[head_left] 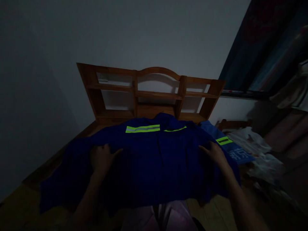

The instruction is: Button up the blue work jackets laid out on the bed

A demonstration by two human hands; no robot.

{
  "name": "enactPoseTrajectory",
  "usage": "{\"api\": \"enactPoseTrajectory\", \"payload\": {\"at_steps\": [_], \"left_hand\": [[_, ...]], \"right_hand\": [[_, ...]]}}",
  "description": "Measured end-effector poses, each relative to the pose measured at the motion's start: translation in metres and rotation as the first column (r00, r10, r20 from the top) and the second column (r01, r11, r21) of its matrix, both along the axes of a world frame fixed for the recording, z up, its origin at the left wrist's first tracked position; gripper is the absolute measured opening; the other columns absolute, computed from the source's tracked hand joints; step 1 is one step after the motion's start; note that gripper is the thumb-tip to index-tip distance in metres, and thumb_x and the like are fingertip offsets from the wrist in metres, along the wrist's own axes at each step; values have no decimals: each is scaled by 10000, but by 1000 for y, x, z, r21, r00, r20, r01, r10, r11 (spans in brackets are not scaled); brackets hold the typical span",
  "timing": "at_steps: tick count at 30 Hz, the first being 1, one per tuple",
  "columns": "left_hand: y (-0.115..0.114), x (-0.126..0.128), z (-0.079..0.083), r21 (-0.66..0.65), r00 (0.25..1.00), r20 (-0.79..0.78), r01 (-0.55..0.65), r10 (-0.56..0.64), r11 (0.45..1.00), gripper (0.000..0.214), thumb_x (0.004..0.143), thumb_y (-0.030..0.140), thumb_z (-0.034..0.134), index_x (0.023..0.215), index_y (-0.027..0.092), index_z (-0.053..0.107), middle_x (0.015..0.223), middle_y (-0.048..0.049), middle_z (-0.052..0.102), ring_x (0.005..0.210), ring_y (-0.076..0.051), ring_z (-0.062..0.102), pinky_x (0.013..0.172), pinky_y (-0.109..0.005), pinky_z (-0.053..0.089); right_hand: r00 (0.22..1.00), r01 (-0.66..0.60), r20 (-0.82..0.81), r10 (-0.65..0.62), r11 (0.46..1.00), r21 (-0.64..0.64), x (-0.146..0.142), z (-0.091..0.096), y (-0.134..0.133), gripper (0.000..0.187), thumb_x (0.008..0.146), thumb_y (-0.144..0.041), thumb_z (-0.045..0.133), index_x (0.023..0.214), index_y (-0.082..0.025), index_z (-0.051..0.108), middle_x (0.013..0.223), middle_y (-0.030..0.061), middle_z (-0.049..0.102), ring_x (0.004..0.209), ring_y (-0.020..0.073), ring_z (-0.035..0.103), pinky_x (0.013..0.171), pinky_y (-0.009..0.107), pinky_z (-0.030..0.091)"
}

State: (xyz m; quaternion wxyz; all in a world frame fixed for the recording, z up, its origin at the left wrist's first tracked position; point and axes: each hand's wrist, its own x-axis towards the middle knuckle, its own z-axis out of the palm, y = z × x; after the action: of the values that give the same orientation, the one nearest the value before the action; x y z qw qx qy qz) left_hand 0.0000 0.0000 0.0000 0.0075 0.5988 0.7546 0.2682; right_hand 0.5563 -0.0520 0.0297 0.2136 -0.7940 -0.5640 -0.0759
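A dark blue work jacket with yellow-green reflective strips lies spread out on a wooden bed platform. My left hand rests flat on the jacket's left half, fingers apart and thumb out to the right. My right hand lies flat on the jacket's right side, fingers stretched forward. Neither hand grips the cloth. The room is dim.
A wooden headboard with open shelves stands against the white wall. A lighter blue garment with a reflective strip lies to the right, beside crumpled white cloth or bags. Dark curtains hang at the upper right.
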Motion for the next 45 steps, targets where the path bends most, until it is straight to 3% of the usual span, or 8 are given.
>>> {"api": "enactPoseTrajectory", "payload": {"at_steps": [6,13,17,21,23,34,38,45], "left_hand": [[51,-13,6,-275,969,233,143,-78,951,647,668,639,578,981,72,601,985,-166,643,941,-318,601,770,-341,466],[60,-24,-6,-89,992,114,60,-49,994,479,839,454,467,1145,94,543,1140,-168,594,1075,-294,547,896,-369,427],[48,18,12,118,993,-95,85,-74,989,435,857,377,449,1189,101,509,1164,-196,539,1050,-315,538,885,-431,418],[52,103,23,100,821,164,538,-547,837,237,837,303,494,979,172,632,976,-83,628,851,-191,604,797,-293,464],[56,141,17,49,686,345,669,-641,742,184,792,291,558,896,179,661,848,-53,652,763,-168,611,713,-255,472],[79,175,2,-48,451,665,821,-595,568,274,653,336,693,854,150,665,804,-35,652,711,-160,597,599,-242,487],[82,181,-2,-84,393,815,807,-426,584,220,646,307,660,762,122,631,695,-30,635,654,-168,616,557,-253,513],[68,191,2,-17,508,719,695,-475,719,112,740,202,505,748,152,605,660,-14,645,613,-140,620,590,-221,471]], "right_hand": [[996,-67,54,76,985,-160,-6,7,27,361,868,-478,451,995,-191,630,894,110,672,853,243,636,650,278,404],[995,3,99,5,997,-77,17,36,30,308,878,-407,443,999,-195,631,858,109,661,806,243,624,623,284,393],[976,-107,191,101,994,18,-35,41,38,279,839,-246,507,1084,-133,577,998,165,604,936,260,580,747,324,425],[769,-633,-65,635,772,54,-129,30,45,174,887,-222,456,991,-221,595,1045,49,587,928,149,578,821,244,435],[671,-722,-178,719,689,62,-166,18,48,173,887,-192,449,948,-226,607,998,22,593,881,127,586,796,223,442],[668,-690,-276,691,714,120,-188,-24,56,331,867,-137,455,1127,-262,619,963,43,551,819,144,575,715,244,464],[612,-652,-395,685,720,238,-188,-25,60,343,897,-146,421,1157,-271,607,979,36,560,844,131,582,751,236,466],[513,-679,-477,714,677,284,-187,-28,66,329,890,-144,434,1121,-263,636,983,37,607,882,145,598,793,243,477]]}}
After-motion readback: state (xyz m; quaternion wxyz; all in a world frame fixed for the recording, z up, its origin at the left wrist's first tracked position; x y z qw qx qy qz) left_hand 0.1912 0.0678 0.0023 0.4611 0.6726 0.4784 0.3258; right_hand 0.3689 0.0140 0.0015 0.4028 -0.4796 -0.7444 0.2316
